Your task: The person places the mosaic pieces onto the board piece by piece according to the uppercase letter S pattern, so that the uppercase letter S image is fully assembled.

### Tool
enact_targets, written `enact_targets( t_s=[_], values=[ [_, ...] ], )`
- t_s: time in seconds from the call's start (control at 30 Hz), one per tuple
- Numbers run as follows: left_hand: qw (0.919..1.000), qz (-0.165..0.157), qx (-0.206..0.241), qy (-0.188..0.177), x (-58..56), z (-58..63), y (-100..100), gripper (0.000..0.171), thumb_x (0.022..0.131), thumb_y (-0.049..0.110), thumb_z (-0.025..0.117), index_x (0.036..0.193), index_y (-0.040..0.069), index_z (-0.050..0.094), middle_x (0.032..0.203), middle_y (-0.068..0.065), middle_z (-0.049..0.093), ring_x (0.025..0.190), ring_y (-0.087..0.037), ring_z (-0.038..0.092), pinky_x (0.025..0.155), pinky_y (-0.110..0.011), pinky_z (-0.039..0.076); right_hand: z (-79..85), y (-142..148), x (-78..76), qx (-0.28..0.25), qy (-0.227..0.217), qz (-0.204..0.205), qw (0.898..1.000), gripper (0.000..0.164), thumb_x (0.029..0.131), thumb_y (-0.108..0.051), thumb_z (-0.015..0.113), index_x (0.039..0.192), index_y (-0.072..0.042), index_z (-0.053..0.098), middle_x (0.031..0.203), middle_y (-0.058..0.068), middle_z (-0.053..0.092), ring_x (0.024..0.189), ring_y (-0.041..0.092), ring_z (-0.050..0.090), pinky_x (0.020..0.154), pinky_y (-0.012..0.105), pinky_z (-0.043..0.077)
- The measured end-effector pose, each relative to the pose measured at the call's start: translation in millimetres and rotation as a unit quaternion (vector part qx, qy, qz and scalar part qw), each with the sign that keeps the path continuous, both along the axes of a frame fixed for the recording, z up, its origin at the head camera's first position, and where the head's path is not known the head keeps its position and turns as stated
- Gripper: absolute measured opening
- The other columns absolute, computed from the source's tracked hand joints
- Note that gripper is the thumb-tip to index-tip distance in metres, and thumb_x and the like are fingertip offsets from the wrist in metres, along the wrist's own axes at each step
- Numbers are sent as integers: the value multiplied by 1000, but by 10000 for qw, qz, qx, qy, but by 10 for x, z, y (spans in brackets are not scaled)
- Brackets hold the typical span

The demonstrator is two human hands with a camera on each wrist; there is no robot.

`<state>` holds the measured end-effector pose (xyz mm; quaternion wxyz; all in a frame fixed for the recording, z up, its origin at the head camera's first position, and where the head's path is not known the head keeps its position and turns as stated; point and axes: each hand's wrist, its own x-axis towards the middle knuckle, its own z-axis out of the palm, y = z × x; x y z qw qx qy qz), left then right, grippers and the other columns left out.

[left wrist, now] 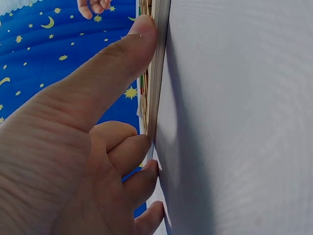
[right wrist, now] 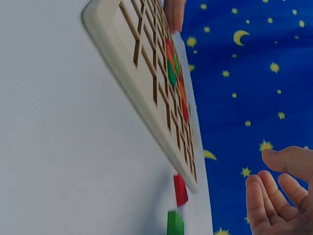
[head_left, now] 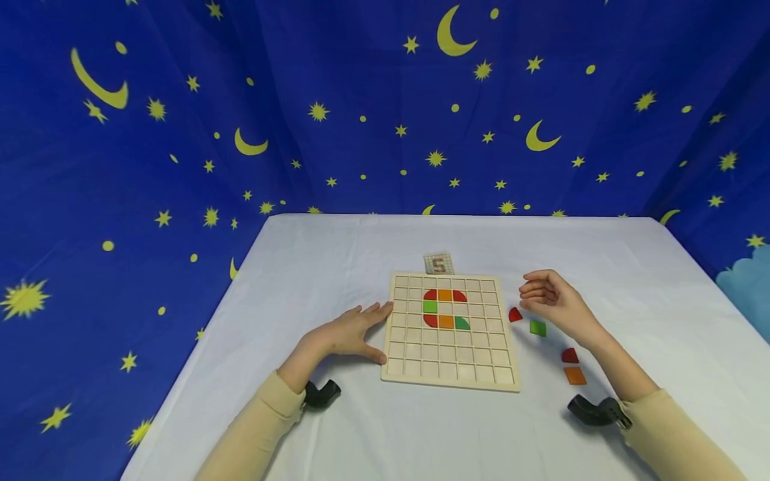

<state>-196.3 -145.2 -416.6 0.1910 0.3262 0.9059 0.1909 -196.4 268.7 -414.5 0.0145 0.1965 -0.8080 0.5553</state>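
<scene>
A wooden grid board [head_left: 420,369] lies flat on the table. In its upper middle, several coloured tiles form a C-like shape: orange squares [head_left: 444,295], red rounded corners [head_left: 430,321], a light green square [head_left: 430,306] and a dark green rounded corner [head_left: 462,323]. My left hand [head_left: 349,334] touches the board's left edge with spread fingers and thumb. Over the table to the right of the board, my right hand [head_left: 559,308] is raised with loosely bent fingers and holds nothing. Below it lie a red tile [head_left: 515,314] and a green square tile [head_left: 538,328].
Nearer me on the right lie another red tile [head_left: 570,355] and an orange square tile [head_left: 574,375]. A small pattern card [head_left: 439,263] sits behind the board's far edge. Blue star-and-moon cloth [head_left: 361,80] hangs behind the white table [head_left: 337,247].
</scene>
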Motion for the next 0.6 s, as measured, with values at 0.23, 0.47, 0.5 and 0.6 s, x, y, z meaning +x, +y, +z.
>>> enact_targets(
  t_s=[0.23, 0.47, 0.5, 0.6],
  values=[
    [10000, 57, 19, -47, 8, 4, -2, 105, 75, 48, 76, 151, 4, 19, 154, -11, 20, 141, -27, 17, 114, -44, 11, 17, 141, 57, 194, 63, -351, 9992, 43, 88, 1, 64, 125, 3, 41, 110, 25, 53, 93, 7, 58, 79, 14, 49],
    [10000, 71, 5, -45, 18, 7, 3, 105, 75, 48, 76, 151, 4, 18, 154, -11, 20, 141, -27, 17, 114, -45, 11, -47, 206, 99, 363, -28, -424, 9984, 42, 89, 1, 62, 125, 7, 40, 109, 24, 54, 91, 5, 59, 78, 14, 49],
    [10000, 77, 7, -50, 19, 7, 4, 105, 75, 48, 76, 151, 4, 18, 154, -11, 20, 141, -27, 17, 114, -45, 11, -61, 215, 108, 402, -41, -422, 9983, 42, 89, 2, 62, 125, 8, 40, 109, 24, 54, 91, 4, 58, 78, 14, 49],
    [9999, 95, 15, -80, 20, 9, 5, 105, 75, 48, 76, 151, 5, 18, 154, -12, 19, 141, -27, 17, 114, -45, 10, -103, 245, 134, 661, -45, -495, 9966, 43, 89, 1, 63, 125, 10, 40, 109, 25, 55, 89, 2, 58, 77, 13, 48]
  ],
)
